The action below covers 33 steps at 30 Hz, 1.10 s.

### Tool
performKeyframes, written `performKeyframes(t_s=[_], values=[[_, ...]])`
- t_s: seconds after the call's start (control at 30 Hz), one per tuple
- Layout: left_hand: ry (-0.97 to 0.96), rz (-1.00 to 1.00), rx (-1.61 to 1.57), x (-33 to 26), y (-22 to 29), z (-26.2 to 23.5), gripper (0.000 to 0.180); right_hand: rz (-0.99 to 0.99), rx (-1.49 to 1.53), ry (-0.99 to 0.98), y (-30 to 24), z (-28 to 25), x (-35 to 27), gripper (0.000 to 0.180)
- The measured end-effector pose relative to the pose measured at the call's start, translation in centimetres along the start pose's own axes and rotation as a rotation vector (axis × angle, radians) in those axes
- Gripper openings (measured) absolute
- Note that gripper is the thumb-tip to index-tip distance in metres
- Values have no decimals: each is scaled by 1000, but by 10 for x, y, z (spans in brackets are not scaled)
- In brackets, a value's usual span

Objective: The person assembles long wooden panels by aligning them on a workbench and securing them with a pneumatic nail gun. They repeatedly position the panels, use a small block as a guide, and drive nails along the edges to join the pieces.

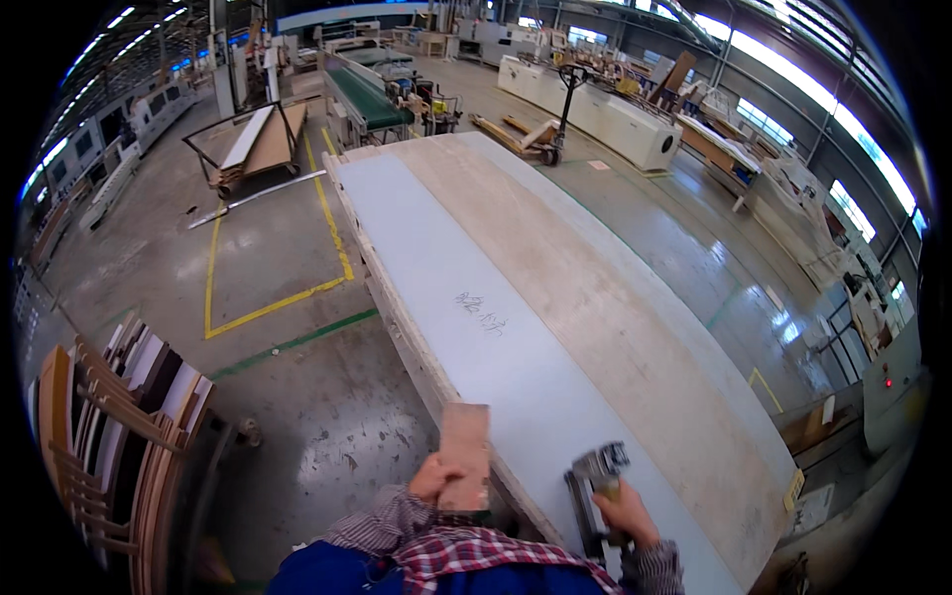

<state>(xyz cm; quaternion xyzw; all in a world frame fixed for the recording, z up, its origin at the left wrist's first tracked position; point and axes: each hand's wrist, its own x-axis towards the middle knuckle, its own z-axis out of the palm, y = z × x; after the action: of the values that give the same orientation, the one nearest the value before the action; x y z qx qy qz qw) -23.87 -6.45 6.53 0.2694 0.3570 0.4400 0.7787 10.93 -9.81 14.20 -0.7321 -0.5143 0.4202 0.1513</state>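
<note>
Left hand (433, 480) gripping small wood block (465, 456), flat rectangular, long axis pointing away from person, set at near edge of panel stack. Right hand (625, 513) closed around nail gun (593, 493), grey metal, nose pointing away, resting on white panel (476, 327). Block left of gun, near. Panel long, smooth; beige board (615, 327) beside. Concrete floor (278, 268) glossy.

Factory hall: grey concrete floor (297, 397), yellow floor lines (213, 268), window strip (823, 99), machines (615, 114).
</note>
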Motion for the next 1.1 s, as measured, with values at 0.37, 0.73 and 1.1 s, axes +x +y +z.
performKeyframes(t_s=[0.37,0.73,1.1], values=[[436,139,-212,-17,88,-147,30,-312,-202,-6,-180,76,170,30],[411,181,790,160,319,-263,24,-327,-209,-53,-370,170,326,44],[-66,877,1940,352,493,-393,46,-297,-77,-5,-529,262,416,39]])
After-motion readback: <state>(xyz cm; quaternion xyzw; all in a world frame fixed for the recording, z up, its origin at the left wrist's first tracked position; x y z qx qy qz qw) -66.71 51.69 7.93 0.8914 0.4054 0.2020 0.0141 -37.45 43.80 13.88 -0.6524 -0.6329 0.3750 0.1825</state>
